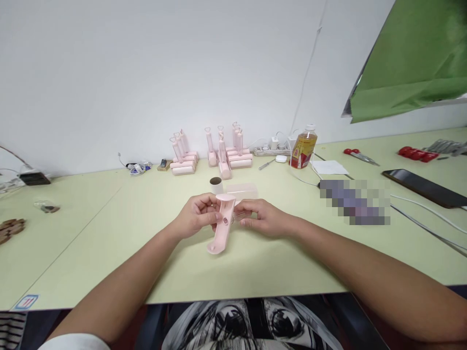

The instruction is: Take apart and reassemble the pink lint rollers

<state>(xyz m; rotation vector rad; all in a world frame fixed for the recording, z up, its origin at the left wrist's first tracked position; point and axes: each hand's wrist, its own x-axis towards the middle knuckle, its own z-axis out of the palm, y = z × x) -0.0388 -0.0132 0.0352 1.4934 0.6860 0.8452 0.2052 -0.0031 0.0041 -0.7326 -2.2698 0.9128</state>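
In the middle of the view my left hand [199, 215] pinches a pink lint roller holder [222, 236], a curved half-shell with rounded ends, tilted above the table. A small round fitting shows at the middle of its inner side. My right hand [268, 218] is closed around a clear pinkish handle [243, 215] against the holder's right side; whether the two are joined I cannot tell. Just beyond my hands stands a white paper roll [216, 185] with a dark hollow core. Beside it lies a translucent pink cover [245, 190].
Several pink lint rollers [184, 165] with heart-shaped loops stand along the wall. To the right are a drink bottle [303, 148], a power strip [268, 151], white paper [330, 167], a phone [425, 186] and red-handled screwdrivers [418, 154]. Cables [430, 211] cross the right side.
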